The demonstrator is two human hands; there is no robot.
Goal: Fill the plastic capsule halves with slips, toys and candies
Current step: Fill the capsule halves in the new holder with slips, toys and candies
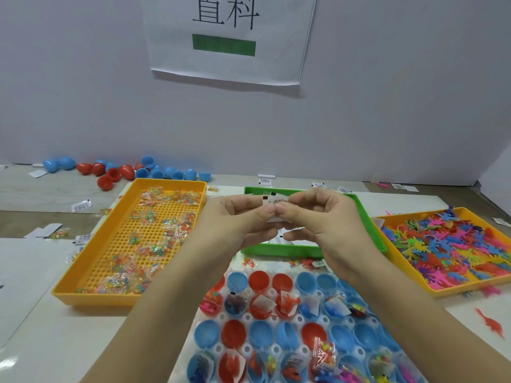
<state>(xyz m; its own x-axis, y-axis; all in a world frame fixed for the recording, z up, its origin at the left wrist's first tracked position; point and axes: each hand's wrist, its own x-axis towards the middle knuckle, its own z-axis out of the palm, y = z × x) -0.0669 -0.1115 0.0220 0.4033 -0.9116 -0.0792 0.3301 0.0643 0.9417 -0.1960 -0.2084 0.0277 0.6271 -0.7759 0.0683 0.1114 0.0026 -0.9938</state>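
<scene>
A: What is the biggest thing you see?
B: A gray wall [83, 92]. A big white paper sign [229, 64] hangs on it, with black writing and a green bar.
A: And under it?
B: A table [55, 327]. On the left sits a yellow tray [96, 298] with holes in its floor. Little clear candy packets [154, 217] lie in it.
A: What is on the right?
B: An orange tray [467, 290] heaped with small toys [442, 244] in many colors. One red toy [489, 323] lies on the table near it.
A: And in the middle?
B: A green tray [276, 248] with white paper slips [300, 241] in it. In front of it, close to the person, is a white holder [272, 349] with rows of blue and red capsule halves [237, 281]. Some halves are empty. Some hold a slip, a toy or candies.
A: Are there more halves?
B: Yes, loose halves [124, 172], blue and red, lie far back by the wall.
A: What are the hands doing?
B: The left hand [235, 219] and the right hand [329, 217] are up close together. Both pinch one small slip [276, 201] between thumb and fingers.
A: Where is that slip?
B: In the air between both hands, over the green tray and behind the holder.
</scene>
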